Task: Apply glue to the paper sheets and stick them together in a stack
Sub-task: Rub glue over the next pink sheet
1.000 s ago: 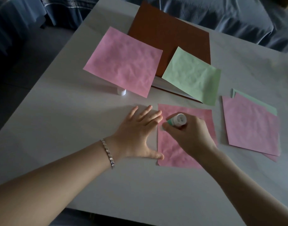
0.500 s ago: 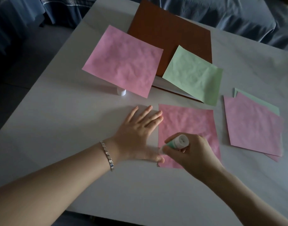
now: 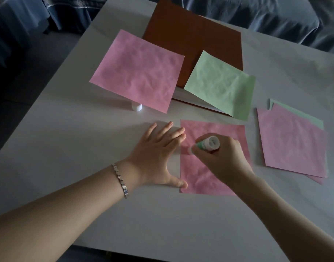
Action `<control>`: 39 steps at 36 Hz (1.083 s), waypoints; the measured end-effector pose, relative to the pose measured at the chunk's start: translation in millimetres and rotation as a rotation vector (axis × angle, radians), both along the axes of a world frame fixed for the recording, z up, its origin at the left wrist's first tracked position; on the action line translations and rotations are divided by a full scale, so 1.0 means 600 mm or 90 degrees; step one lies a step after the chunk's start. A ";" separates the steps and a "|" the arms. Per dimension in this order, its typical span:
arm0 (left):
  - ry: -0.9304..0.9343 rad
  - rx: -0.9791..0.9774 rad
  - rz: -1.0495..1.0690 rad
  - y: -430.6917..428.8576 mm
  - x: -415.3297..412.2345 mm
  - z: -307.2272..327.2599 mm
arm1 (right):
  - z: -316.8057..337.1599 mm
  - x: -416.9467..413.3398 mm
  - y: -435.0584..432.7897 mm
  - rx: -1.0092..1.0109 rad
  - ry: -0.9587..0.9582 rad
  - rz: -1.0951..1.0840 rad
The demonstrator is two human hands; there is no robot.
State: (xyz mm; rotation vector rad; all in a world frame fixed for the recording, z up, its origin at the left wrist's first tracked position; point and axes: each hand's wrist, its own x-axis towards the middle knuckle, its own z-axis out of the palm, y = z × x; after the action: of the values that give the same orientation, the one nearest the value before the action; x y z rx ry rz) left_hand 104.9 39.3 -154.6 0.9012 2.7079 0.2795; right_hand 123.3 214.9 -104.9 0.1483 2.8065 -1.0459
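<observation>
Right hand (image 3: 219, 159) curled tight round a short green-and-white glue stick (image 3: 209, 143), tip down on the left part of a crumpled pink paper square (image 3: 215, 127) lying flat on the white table (image 3: 86, 148). Left hand (image 3: 156, 156) at 9 o'clock of that square, fingers spread flat, thumb and forefinger tips touching its left edge; we read this as pinning it. A silver chain bracelet (image 3: 120, 180) sits on that wrist. At 3 o'clock, apart from the square, lies a small pile of pink sheets over pale green ones (image 3: 291, 142); we cannot tell whether these are glued. At 12 o'clock a pale green paper square (image 3: 221, 86) rests partly on a brown card folder (image 3: 196, 38). At 11 o'clock a larger pink paper sheet (image 3: 137, 70) overlaps the folder, with a small white cap (image 3: 137, 107) showing under its near edge. We judge the task mid-way at best: glue going onto one sheet, that sheet not yet joined to anything, and at least the two far sheets untouched.
</observation>
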 end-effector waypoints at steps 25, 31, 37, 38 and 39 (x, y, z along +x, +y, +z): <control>-0.013 -0.017 0.003 0.003 -0.004 0.003 | 0.002 0.000 0.019 -0.031 0.001 -0.052; -0.005 -0.040 0.006 0.005 -0.005 0.005 | 0.002 0.046 0.028 -0.015 -0.023 -0.021; 0.002 -0.039 0.000 0.004 -0.006 0.002 | 0.017 0.038 0.041 -0.019 -0.035 -0.024; 0.001 -0.034 -0.002 0.004 -0.006 0.003 | 0.019 0.031 0.041 -0.039 -0.007 -0.044; -0.007 -0.027 0.000 0.005 -0.007 0.005 | 0.021 0.024 0.038 -0.054 0.017 -0.057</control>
State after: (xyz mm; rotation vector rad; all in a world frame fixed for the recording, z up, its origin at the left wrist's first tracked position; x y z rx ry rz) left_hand 100.8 42.1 -151.5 0.8867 2.6936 0.2261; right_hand 137.5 237.8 -92.4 0.2547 2.7969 -1.1920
